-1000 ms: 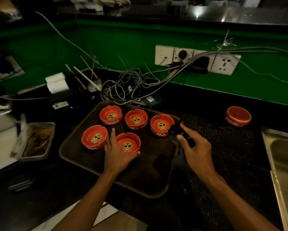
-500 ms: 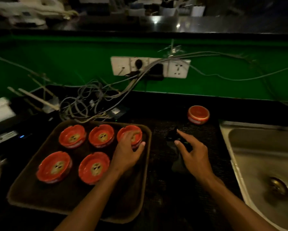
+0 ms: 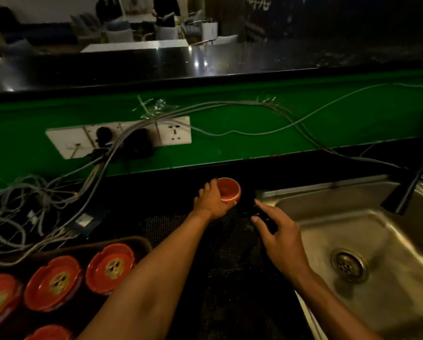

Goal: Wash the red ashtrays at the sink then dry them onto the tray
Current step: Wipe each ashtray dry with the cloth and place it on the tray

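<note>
A lone red ashtray (image 3: 230, 190) lies upside down on the black counter just left of the steel sink (image 3: 328, 190). My left hand (image 3: 212, 201) grips it from its left side, thumb under its near edge. My right hand (image 3: 281, 239) hovers by the sink's left rim, fingers pinched on a dark cloth (image 3: 259, 213) that is hard to make out. A brown tray (image 3: 134, 241) at the lower left holds several red ashtrays with gold emblems, right way up, the nearest to my arm being one ashtray (image 3: 110, 266).
The sink basin has a drain (image 3: 349, 266), and a dark faucet (image 3: 411, 185) rises at its back right. A white socket strip (image 3: 171, 131) on the green wall feeds a tangle of grey cables (image 3: 34, 204) at the left. A black perforated mat (image 3: 220, 244) covers the counter.
My left hand left the ashtrays on the tray and reached forward and right to take hold of the lone ashtray by the sink. My right hand stayed on the dark cloth.
</note>
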